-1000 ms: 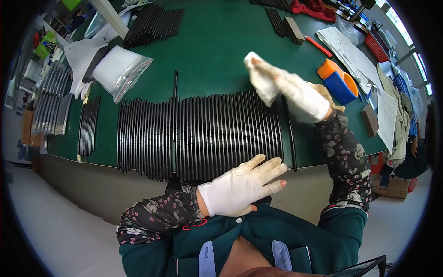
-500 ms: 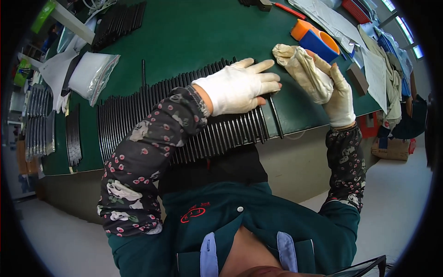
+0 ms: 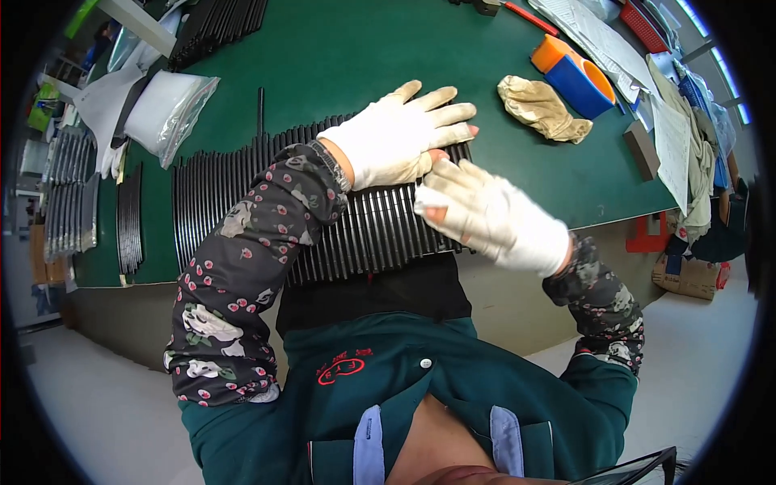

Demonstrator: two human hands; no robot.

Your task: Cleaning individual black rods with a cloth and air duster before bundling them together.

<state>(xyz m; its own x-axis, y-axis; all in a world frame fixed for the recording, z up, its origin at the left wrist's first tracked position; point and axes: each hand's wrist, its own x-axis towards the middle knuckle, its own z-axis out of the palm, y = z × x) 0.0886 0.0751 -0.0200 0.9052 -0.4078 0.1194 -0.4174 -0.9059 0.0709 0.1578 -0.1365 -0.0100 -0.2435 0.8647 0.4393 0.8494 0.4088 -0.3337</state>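
A long row of thin black rods (image 3: 380,230) lies side by side at the table's near edge. My left hand (image 3: 396,133), in a white glove with bare fingertips, rests flat across the upper part of the row, fingers spread. Over the row's right end reaches my right hand (image 3: 497,218), gloved alike; its fingers are stretched out with the thumb apart, and the rods beneath are partly hidden. Nothing shows in its grasp. A crumpled cream cloth (image 3: 543,107) lies beyond it on the green table, beside a roll of tape in an orange and blue holder (image 3: 578,77).
One rod (image 3: 260,113) sticks out beyond the row. At left are a smaller rod bundle (image 3: 129,226), a clear plastic bag with white contents (image 3: 174,113) and wrapped stacks (image 3: 69,202). A dark block (image 3: 641,151) and paper sheets (image 3: 675,162) lie at right.
My right hand has let go of the cream cloth, which stays on the table, and has moved left and nearer to the row's right end. My left hand has shifted slightly left.
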